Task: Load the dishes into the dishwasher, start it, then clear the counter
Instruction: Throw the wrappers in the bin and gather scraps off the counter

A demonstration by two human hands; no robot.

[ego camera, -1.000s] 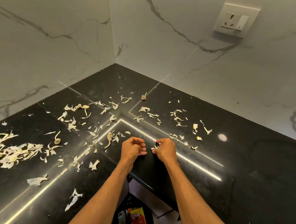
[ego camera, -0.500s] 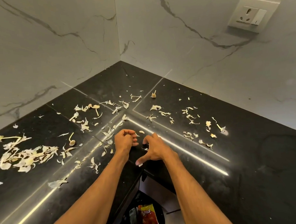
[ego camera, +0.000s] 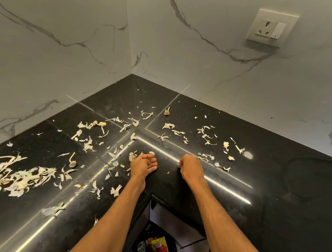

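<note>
Dry garlic peels and stems (ego camera: 121, 152) are scattered over the black counter (ego camera: 272, 186) in the corner. A bigger heap of peels (ego camera: 20, 179) lies at the far left. My left hand (ego camera: 143, 167) rests on the counter near the inner corner edge with its fingers curled in, and peel bits show at its upper edge. My right hand (ego camera: 191, 168) is a little to the right, knuckles up. Its fingertips pinch a small white scrap (ego camera: 179, 165) against the counter. More peels (ego camera: 207, 157) lie just beyond it.
White marble walls meet behind the counter, with a wall socket (ego camera: 272, 27) at the upper right. Below the counter's inner corner stands a dark bin (ego camera: 148, 244) holding a red and yellow snack wrapper (ego camera: 160, 247).
My right hand opened over the counter, then moved right and closed its fingers on a scrap. The hands are now farther apart, and the left hand has stayed curled.
</note>
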